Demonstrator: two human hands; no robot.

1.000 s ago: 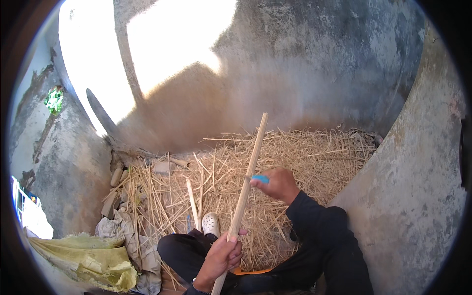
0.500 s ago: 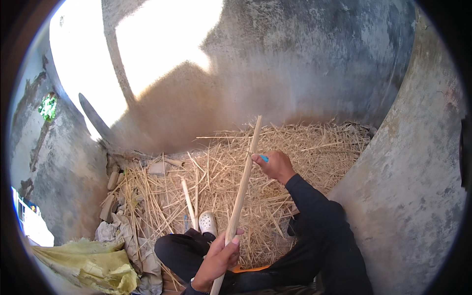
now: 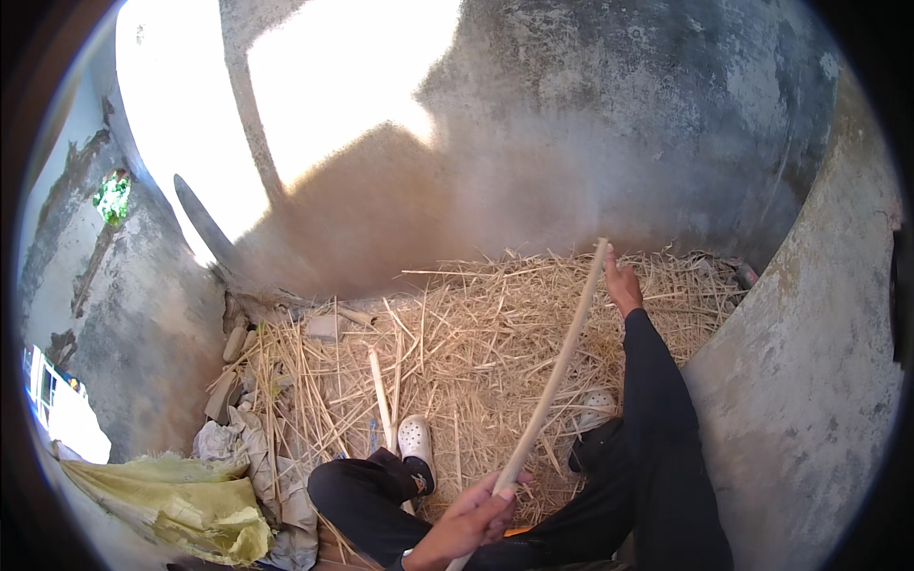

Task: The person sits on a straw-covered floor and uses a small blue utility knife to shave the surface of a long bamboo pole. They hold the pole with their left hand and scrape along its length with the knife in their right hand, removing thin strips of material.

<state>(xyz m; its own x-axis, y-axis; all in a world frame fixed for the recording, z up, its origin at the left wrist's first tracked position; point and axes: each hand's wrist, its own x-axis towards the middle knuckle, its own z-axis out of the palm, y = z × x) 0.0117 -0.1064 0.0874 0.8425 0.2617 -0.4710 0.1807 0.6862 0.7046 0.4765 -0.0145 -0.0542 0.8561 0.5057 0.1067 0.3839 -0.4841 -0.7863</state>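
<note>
Pale strip (image 3: 559, 371) slants over straw (image 3: 476, 333)
Left hand (image 3: 471, 523) clamps fingers round the strip's near part; right hand (image 3: 624, 287) is at its far tip, finger grip unclear.

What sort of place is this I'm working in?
Probably a rough work corner, perhaps in a shed or yard: there's a stained, partly sunlit wall, loose straw-like strips scattered at its foot, and crumpled yellow sacking at lower left.

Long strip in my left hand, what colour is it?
The strip is pale tan, showing best in the head view.
</note>
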